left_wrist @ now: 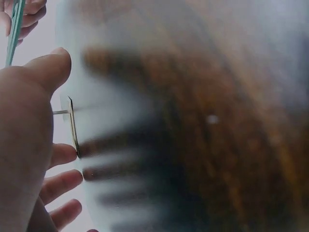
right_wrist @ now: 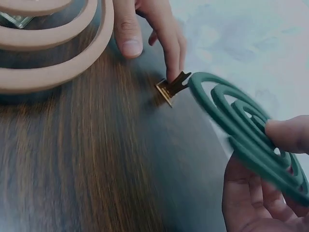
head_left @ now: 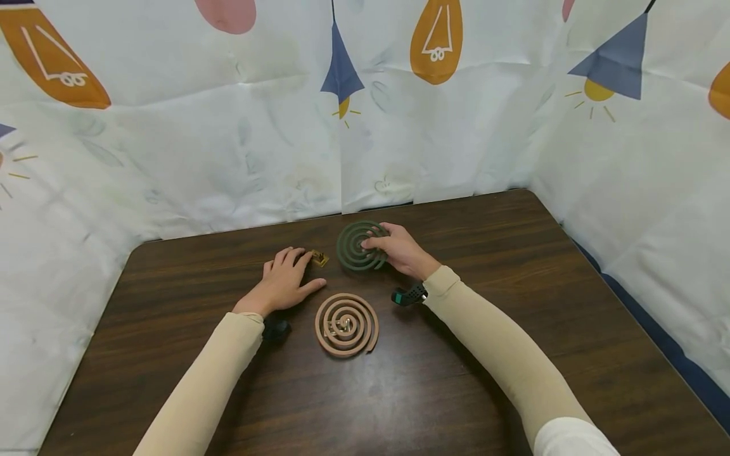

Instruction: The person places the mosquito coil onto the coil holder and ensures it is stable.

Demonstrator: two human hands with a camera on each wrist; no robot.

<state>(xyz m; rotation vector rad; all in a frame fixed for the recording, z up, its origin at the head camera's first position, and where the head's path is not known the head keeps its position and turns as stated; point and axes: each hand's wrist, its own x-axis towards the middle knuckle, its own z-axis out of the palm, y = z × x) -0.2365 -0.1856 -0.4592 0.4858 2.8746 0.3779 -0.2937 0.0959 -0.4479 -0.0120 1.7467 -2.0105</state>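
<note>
My right hand (head_left: pixel 402 250) pinches a green mosquito coil (head_left: pixel 355 246) between thumb and fingers, and the right wrist view shows the coil (right_wrist: pixel 231 113) tilted above the table. My left hand (head_left: pixel 281 282) lies low at the tabletop with its fingers spread. A fingertip of it touches a small gold metal coil stand (right_wrist: pixel 166 92), whose prong sticks up from a flat base. Nearer the body, a tan mosquito coil (head_left: pixel 327 345) sits raised over another small metal stand (head_left: pixel 342 325), partly visible through the spiral's gaps.
The dark wood table (head_left: pixel 445 392) has its far edge close to a white patterned cloth (head_left: pixel 256 145) that hangs behind and at both sides. A dark strap with a small device (head_left: pixel 409 295) is at my right wrist.
</note>
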